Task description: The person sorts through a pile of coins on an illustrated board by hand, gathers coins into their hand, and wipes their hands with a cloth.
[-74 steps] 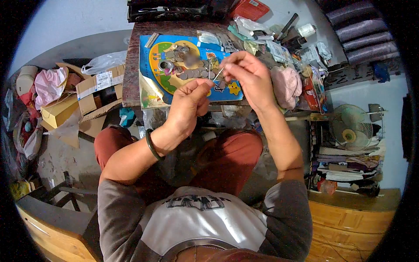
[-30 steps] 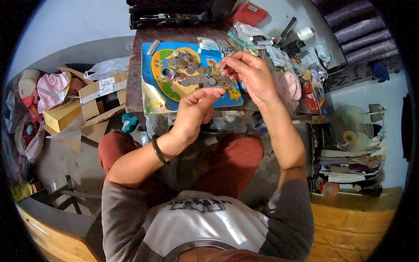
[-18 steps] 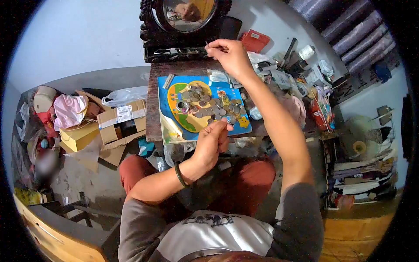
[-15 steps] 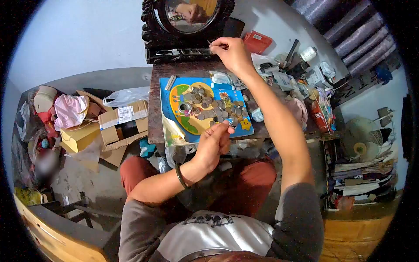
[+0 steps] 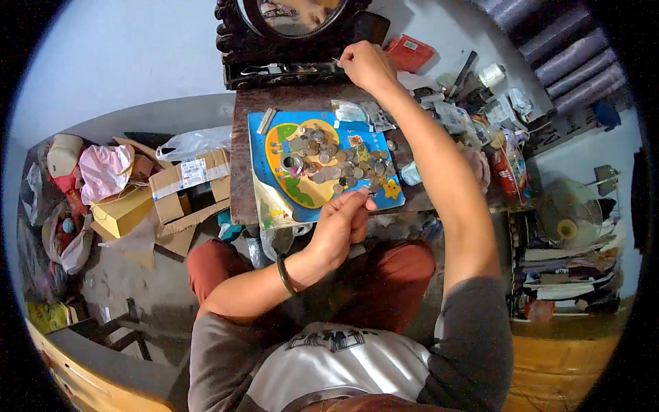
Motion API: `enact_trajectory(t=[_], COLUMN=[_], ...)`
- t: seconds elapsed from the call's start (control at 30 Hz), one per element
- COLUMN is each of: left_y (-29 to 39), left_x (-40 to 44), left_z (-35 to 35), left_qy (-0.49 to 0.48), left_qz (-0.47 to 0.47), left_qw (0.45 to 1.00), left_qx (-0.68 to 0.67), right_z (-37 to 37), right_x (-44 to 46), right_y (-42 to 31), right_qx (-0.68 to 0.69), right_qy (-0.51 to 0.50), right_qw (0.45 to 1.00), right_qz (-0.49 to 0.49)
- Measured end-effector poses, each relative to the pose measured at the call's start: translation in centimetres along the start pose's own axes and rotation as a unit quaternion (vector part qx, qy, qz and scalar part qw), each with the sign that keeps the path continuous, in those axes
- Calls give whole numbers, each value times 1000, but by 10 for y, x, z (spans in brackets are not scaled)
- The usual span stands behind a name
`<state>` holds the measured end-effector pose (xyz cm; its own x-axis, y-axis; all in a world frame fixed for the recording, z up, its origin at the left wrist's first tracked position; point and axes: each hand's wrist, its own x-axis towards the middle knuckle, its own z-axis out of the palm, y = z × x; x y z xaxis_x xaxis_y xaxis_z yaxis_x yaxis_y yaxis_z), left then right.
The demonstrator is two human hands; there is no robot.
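My left hand [image 5: 341, 225], a dark bangle [image 5: 285, 276] on its wrist, is closed in a pinch just over the lower edge of a blue picture book [image 5: 257, 154]. Something small and pale shows at its fingertips, too small to name. On the book lies a spread of many coins [image 5: 341, 173], with a small ring-shaped item [image 5: 291, 163] at their left. My right hand [image 5: 368, 66] is raised at the far side, beside the base of a dark carved mirror stand [image 5: 292, 51]. Its thumb and forefinger pinch a tiny thin thing that I cannot make out.
The book lies on a dark wooden table [image 5: 241, 137] with a plastic packet [image 5: 351, 111] at its top. Clutter, a red box [image 5: 410, 53] and a red basket [image 5: 506, 175] crowd the right side. Cardboard boxes [image 5: 192, 189] and bags stand left; a fan [image 5: 568, 218] stands right.
The view has shifted slightly, and the mirror stand and book sit higher in it. My right hand also appears a little higher. Both hands keep their pinch.
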<state>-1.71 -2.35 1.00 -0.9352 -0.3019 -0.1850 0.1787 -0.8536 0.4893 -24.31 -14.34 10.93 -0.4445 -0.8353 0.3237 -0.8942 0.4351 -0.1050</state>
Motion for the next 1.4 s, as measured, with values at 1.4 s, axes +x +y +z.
enact_trajectory(t=[1.4], left_y=[-5], left_x=[6], left_z=[-2], left_qy=[-13], left_qz=[-32], left_qw=[999], left_qx=[-4], right_z=[37], right_x=[-20], right_y=[-45], right_qx=[30], right_qy=[143], right_qw=[945], right_qz=[-292])
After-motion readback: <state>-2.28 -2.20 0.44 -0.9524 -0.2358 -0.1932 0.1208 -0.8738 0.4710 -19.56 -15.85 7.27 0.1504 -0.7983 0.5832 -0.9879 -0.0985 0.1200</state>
